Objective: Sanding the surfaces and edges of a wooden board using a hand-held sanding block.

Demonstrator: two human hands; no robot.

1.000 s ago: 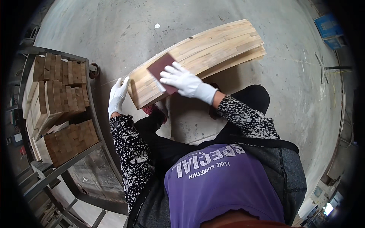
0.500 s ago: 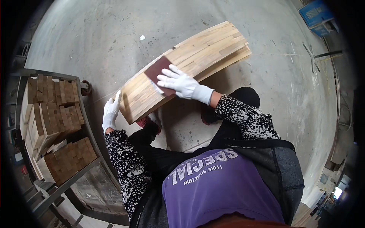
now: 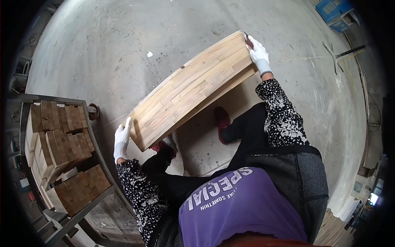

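Note:
A long pale wooden board (image 3: 193,88) made of glued strips lies slanted in front of me above the concrete floor. My left hand (image 3: 122,140), in a white glove, grips its near left end. My right hand (image 3: 258,53), also gloved, rests at the board's far right end and presses a small dark red sanding pad (image 3: 248,40) against that edge. Most of the pad is hidden under the fingers.
A metal cart (image 3: 78,206) at the left carries stacks of small wooden blocks (image 3: 61,144). My dark red shoes (image 3: 222,121) stand under the board. A blue crate (image 3: 335,12) sits far right, and stacked wood (image 3: 333,230) shows at lower right.
My right hand slid with the red pad from the board's middle to its far right end. The left hand kept hold of the near end.

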